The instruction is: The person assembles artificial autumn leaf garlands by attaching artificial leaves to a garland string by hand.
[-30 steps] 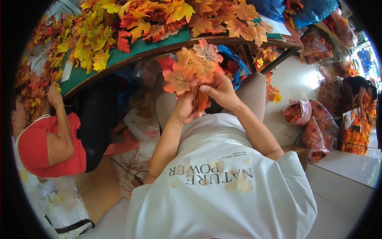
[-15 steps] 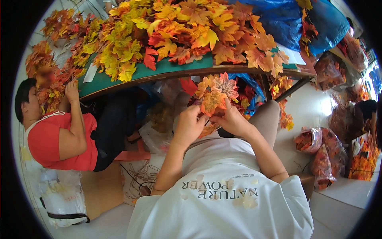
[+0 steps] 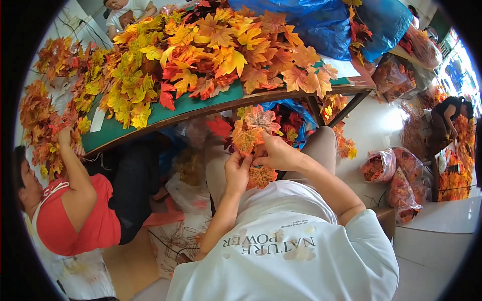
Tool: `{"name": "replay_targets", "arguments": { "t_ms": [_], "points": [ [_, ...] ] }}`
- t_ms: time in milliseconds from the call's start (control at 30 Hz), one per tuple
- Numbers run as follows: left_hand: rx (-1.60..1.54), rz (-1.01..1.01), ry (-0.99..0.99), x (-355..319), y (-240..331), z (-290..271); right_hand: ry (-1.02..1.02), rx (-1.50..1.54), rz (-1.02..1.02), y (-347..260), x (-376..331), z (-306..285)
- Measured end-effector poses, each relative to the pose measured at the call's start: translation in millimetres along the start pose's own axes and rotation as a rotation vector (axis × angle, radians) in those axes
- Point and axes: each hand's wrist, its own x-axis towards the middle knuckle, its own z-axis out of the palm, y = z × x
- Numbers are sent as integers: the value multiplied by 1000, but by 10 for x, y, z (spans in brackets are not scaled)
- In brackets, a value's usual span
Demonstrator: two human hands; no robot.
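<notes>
Over my lap I hold a leaf garland (image 3: 247, 140) of artificial maple leaves in orange, pink and red. My left hand (image 3: 238, 171) pinches it from below, with fingertips and thumb together. From the right, my right hand (image 3: 277, 154) closes on the same spot, its fingers meeting the left thumb. What exactly lies between the fingertips, perhaps a stem, is hidden. A brown-orange leaf (image 3: 261, 177) hangs just under both hands. The pink-tinged leaf (image 3: 263, 119) is uppermost, with a red leaf (image 3: 219, 127) off to its left.
Ahead stands a green-topped table (image 3: 170, 108) heaped with yellow and orange leaves (image 3: 216, 45) and blue plastic bags (image 3: 319, 27). A person in red (image 3: 85, 210) works at the left, another (image 3: 128, 15) beyond the table. Bagged leaves (image 3: 396, 175) lie on the floor at right.
My view has turned, so the table sits further left. My right hand has come in closer to the left one. A leaf below the hands shows more fully. The person in red has shifted.
</notes>
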Motion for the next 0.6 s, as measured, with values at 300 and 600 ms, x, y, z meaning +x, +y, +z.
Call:
{"name": "replay_targets", "arguments": {
  "t_ms": [300,600],
  "points": [
    [-308,37,234,314,259,-566,-229,-140,87,-43,-310,-498],
    [20,-268,-157,96,-14,-317,309,-340,-438,-954,866,-1382]
  ]
}}
